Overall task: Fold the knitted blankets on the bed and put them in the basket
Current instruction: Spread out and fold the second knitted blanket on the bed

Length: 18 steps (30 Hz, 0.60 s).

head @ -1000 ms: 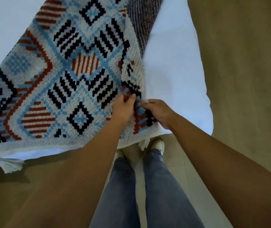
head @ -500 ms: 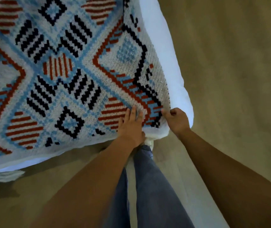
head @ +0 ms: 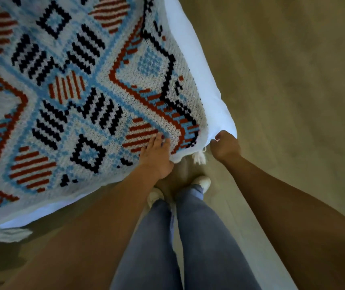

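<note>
While the left hand [head: 157, 155] lies flat on the blanket [head: 79, 95], fingers straight and pressing on the knit near its lower right corner, the right hand [head: 226, 146] is balled up just past that same corner, fingers curled in and pinching the blanket's white edge. So 1 hand is flat and relaxed and 1 is clenched on fabric. The 2 hands are near each other but not touching, with the corner between them.

The blanket is spread out on the bed [head: 215, 95], filling the upper left and middle of the frame. It's a chunky knit with a pale base, light blue lines, black stepped bars and diamonds, and rust-red striped patches. Its right edge runs just inside the bed's right edge, so a strip of white sheet shows. A white tassel [head: 198, 158] hangs off the corner between the 2 hands, and a second tassel [head: 13, 234] dangles at the lower left, a bit blurry.

At bottom middle you've got the person's legs in blue jeans [head: 198, 237] and white shoes [head: 204, 182] on a tan floor [head: 293, 80] that fills the right side. Both bare forearms come in from the bottom edge.
</note>
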Available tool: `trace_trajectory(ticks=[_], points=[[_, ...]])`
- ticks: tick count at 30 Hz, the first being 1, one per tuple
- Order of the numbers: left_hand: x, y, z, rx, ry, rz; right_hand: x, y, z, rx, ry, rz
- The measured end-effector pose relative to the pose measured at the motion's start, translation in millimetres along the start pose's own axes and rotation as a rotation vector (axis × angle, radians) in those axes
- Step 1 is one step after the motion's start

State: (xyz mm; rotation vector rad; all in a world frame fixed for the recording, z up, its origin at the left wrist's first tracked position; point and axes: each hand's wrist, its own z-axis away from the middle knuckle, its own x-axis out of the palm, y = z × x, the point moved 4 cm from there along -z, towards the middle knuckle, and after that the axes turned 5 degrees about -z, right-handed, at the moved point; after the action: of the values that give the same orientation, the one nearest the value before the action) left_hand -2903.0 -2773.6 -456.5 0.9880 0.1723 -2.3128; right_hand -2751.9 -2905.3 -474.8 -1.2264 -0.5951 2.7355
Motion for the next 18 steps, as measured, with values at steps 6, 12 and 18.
trace_trajectory(ticks=[6, 12, 18], points=[[-69.3, 18.2, 8.9, -0.055, 0.053, -0.002, -45.2, -36.0, 18.7, -0.207, -0.104, 0.049], [-159.3, 89.1, -4.1, -0.103, 0.143, -0.013, -143.2, -56.6, 16.4, -0.493, -0.153, 0.223], [-238.1, 150.1, -17.9, -0.175, 0.244, 0.021, -256.6, -91.5, -17.2, -0.689, -0.147, 0.362]])
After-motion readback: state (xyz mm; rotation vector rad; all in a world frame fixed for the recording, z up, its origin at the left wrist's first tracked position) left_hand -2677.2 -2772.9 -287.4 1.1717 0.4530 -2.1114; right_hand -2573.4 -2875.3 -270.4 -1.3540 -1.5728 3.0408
